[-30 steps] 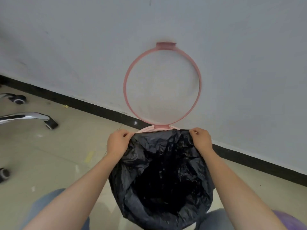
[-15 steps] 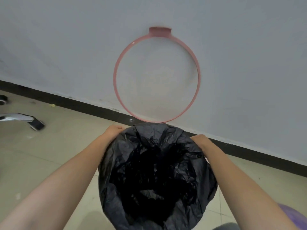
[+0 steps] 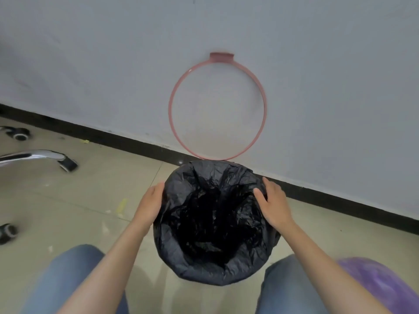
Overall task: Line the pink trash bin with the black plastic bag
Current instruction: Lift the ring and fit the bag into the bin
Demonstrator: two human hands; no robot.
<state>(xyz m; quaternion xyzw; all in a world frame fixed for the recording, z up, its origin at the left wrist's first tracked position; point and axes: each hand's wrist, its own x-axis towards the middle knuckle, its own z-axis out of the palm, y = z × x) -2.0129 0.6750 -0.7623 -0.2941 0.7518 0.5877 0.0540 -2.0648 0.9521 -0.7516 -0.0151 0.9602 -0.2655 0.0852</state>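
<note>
The black plastic bag [image 3: 215, 214] under my palms is thin film, heavily crinkled, with a dull sheen on its creases. The pink ring [image 3: 263, 123] against the wall looks like smooth, slightly glossy plastic. The wall [image 3: 90, 53] is matt painted plaster. The floor tiles [image 3: 68, 200] are smooth with a soft shine. The chair leg [image 3: 34, 155] is polished chrome metal. My jeans [image 3: 59, 279] are matt denim cloth.

Black plastic bag [image 3: 215, 223] is sitting open-mouthed between both hands, folded out over the bin's rim and covering it. Left hand [image 3: 149, 206] is lying flat against its left side, right hand [image 3: 274, 206] flat on the right rim, fingers extended. Pink ring [image 3: 217, 107] is leaning on the wall beyond the fingertips.
</note>
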